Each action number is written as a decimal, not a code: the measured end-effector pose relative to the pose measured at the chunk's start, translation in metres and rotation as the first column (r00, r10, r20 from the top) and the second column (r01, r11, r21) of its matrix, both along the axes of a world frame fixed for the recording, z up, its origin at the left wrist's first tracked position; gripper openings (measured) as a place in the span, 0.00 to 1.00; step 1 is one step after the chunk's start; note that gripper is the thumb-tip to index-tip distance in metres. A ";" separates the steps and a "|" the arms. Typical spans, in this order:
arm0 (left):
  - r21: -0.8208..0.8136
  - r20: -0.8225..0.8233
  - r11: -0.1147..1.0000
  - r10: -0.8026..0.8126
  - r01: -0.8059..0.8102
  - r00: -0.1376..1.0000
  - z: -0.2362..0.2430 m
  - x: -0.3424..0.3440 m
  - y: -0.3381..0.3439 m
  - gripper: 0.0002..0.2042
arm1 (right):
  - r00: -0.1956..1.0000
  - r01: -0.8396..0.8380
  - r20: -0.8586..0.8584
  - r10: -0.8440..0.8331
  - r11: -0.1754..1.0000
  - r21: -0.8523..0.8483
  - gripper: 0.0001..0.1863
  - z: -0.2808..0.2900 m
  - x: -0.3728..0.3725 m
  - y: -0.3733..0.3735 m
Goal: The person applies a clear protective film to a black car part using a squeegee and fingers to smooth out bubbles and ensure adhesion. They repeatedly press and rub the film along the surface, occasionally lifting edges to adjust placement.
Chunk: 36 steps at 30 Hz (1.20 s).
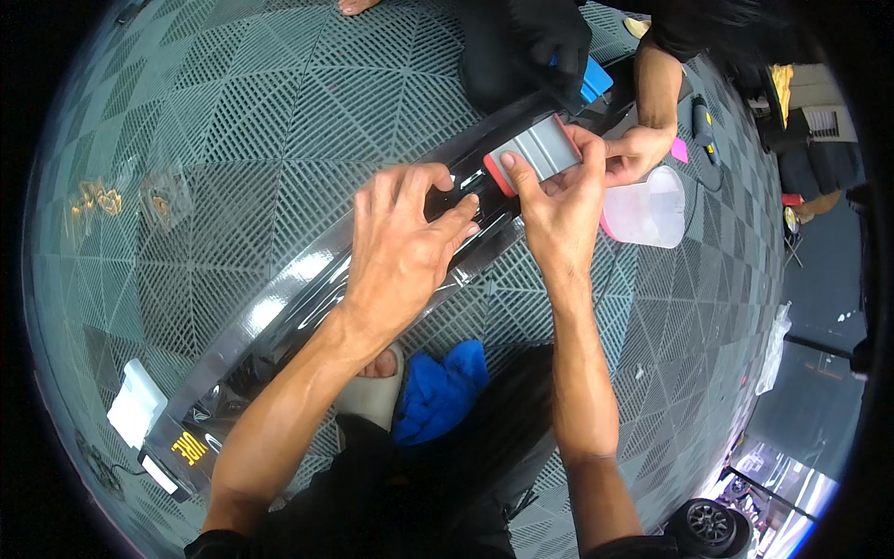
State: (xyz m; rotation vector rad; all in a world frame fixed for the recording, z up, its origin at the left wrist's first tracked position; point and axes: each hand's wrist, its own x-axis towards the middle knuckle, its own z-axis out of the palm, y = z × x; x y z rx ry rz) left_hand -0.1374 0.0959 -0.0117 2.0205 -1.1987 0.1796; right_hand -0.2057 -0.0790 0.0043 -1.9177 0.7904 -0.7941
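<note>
A long glossy black trim strip point(279, 298) runs diagonally across the grey grid floor. My left hand point(405, 247) lies flat on it, fingers spread and pressing the strip near its middle. My right hand point(554, 210) holds a grey squeegee point(535, 154) with a red edge against the strip just beyond the left hand. Another person's hand point(638, 154) grips the far end of the strip next to the squeegee.
A clear plastic jug point(652, 210) stands to the right of the hands. A blue cloth point(442, 391) lies by my foot. A white block point(137, 402) sits near the strip's lower left end. A blue tool point(596, 79) and a pink piece point(679, 150) lie at the top.
</note>
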 end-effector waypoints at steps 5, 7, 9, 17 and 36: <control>0.049 -0.040 0.999 -0.002 0.004 0.999 0.001 0.002 0.001 0.21 | 0.999 -0.032 -0.042 0.026 0.990 -0.139 0.29 0.003 0.000 -0.003; 0.099 -0.050 0.995 -0.005 0.010 0.999 0.002 0.002 0.000 0.22 | 0.993 -0.089 -0.089 0.073 0.978 -0.186 0.29 0.006 0.001 -0.004; 0.146 -0.014 0.989 -0.038 0.040 0.999 0.003 0.003 -0.002 0.23 | 0.992 -0.069 -0.113 0.056 0.990 -0.122 0.29 0.006 0.001 -0.005; 0.222 0.063 0.968 -0.137 0.120 0.989 0.010 0.027 -0.005 0.21 | 0.967 0.067 0.246 -0.072 0.997 0.030 0.28 -0.003 -0.008 0.002; 0.533 0.332 0.846 -0.185 -0.022 0.925 -0.002 0.051 -0.010 0.23 | 0.845 0.067 0.416 -0.337 0.838 0.542 0.28 -0.011 -0.100 0.051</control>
